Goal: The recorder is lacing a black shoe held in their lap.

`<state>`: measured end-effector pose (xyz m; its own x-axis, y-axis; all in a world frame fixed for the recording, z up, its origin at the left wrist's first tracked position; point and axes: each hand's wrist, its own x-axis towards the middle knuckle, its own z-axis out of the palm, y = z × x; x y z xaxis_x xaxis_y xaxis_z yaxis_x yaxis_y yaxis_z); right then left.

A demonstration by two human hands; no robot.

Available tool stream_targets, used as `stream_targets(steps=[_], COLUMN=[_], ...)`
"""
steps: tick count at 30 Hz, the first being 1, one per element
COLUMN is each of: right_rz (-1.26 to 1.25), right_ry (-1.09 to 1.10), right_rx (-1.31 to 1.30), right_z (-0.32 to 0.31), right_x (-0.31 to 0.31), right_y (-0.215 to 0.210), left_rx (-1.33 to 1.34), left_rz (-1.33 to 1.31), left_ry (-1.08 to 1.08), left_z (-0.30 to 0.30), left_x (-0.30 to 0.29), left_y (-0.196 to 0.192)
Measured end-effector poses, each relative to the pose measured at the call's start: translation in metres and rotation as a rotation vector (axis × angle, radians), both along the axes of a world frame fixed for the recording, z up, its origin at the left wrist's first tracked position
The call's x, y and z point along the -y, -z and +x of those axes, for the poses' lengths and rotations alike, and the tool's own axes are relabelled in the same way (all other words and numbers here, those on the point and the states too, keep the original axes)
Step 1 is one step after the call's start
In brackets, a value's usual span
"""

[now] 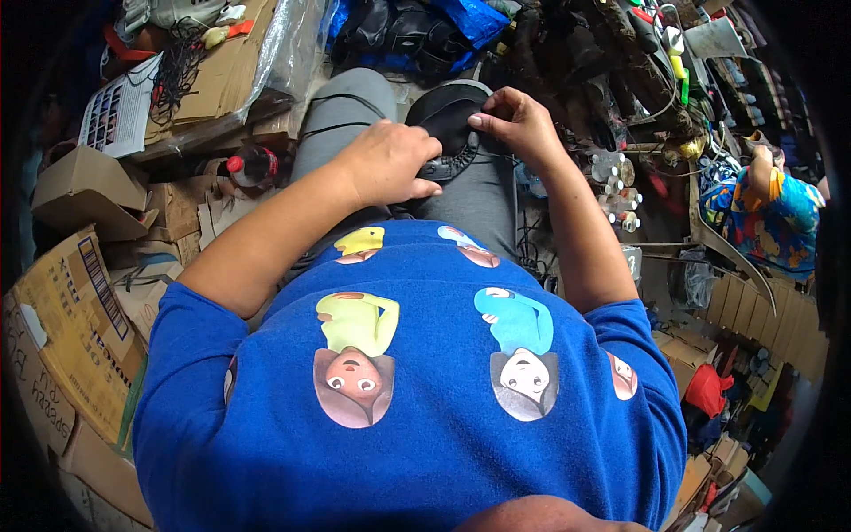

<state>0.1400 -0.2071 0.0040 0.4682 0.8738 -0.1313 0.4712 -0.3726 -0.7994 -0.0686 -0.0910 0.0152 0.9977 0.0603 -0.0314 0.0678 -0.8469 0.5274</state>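
Observation:
A black shoe (446, 113) lies on my lap, resting on my grey trousers (479, 191). My left hand (387, 161) presses down on its near edge, fingers curled over the sole rim. My right hand (517, 122) pinches the far side of the shoe with fingertips closed on its edge. Both forearms reach out over my blue printed shirt (417, 399). The part of the shoe under my left palm is hidden.
Cardboard boxes (75, 319) pile up on the left, with a red-capped dark bottle (253, 166) near my knee. Small white bottles (616, 191) stand at right. Another person in a colourful shirt (767, 208) sits at far right. Bags and clutter (417, 31) lie ahead.

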Motion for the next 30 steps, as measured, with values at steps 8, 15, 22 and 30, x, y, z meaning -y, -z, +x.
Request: stream_targets(steps=[8,15,22,30], right_rz=[-0.246,-0.245,0.001,-0.064], right_ry=[-0.158,-0.393,-0.062,-0.117], right_rx=[-0.178,-0.008,-0.439,0.051], right_z=[-0.015,-0.018,-0.015,-0.030], right_x=[0.020,0.030,0.070,0.057], right_y=[-0.033,-0.034,-0.062,-0.033], left_rx=[0.232,0.114,-0.052,-0.243], left_rz=[-0.306,-0.417,-0.562,-0.721], left_ry=[-0.149,-0.117,-0.183,0.150], left_z=[0.060,0.085,0.086,0.084], left_x=[-0.019,-0.024,-0.033,-0.051], left_y=[0.013,0.039,0.027,0.005])
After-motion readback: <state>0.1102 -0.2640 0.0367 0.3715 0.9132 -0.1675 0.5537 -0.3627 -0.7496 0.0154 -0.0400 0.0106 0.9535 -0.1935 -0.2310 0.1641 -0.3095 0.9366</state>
